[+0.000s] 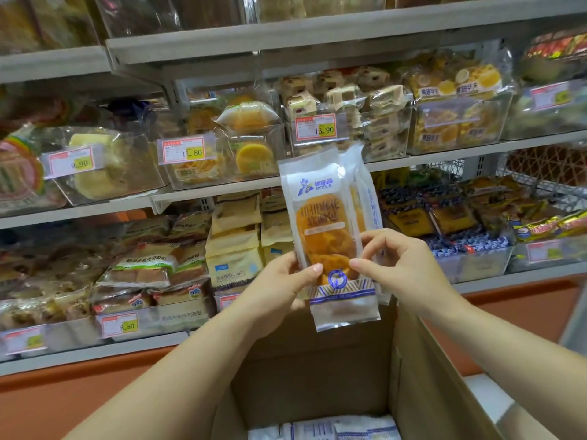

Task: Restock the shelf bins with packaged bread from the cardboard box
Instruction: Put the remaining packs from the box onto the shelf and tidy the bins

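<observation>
I hold packaged bread point(324, 230) upright in front of the shelves, a white and blue wrapper with an orange loaf inside. A second packet point(365, 198) stands right behind it. My left hand point(282, 284) pinches the front packet's lower left edge. My right hand point(397, 262) grips the lower right side of the packets. Below my arms stands the open cardboard box point(422, 385), with more white packets point(333, 430) lying at its bottom.
Grey shelves carry clear plastic bins point(349, 134) of wrapped cakes and breads, each with a red and yellow price tag point(187, 150). Stacked beige bread packets point(235, 236) sit on the lower shelf behind the held packets. An orange base panel point(63, 398) runs below.
</observation>
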Available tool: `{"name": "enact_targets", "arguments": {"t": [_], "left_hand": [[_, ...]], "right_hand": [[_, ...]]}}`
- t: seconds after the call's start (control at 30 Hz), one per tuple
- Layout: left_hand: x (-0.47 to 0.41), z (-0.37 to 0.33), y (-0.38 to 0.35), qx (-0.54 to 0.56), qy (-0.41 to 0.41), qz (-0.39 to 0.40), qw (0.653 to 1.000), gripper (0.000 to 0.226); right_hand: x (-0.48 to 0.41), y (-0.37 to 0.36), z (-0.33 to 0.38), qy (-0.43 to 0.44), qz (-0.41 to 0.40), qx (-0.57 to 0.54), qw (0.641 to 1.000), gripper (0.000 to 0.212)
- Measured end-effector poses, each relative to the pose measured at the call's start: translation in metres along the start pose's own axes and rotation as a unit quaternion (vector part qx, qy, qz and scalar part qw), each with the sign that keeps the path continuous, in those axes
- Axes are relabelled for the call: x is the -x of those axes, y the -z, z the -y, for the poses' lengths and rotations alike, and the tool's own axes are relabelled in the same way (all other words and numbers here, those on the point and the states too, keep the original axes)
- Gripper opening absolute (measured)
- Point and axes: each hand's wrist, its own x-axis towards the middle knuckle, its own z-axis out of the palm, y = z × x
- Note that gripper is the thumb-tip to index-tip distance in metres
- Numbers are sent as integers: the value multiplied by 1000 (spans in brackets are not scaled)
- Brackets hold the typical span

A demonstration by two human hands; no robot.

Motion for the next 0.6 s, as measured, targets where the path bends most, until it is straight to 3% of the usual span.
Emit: {"name": "enact_targets", "arguments": {"t": [0.2,0.3,0.43,0.6], "left_hand": [[-30,10,-6,90,-2,78,993,37],[-56,14,-11,80,-20,84,993,45],[-93,25,-26,-12,-73,28,997,40],[-139,27,-48,-80,-108,-67,989,40]], "right_hand": [[-6,5,-26,23,2,-16,1000,34],[-14,5,-48,3,-16,-11,1000,47],[-36,4,-78,-5,-36,-19,999,52],[-82,17,-111,-44,-4,-37,998,49]]}}
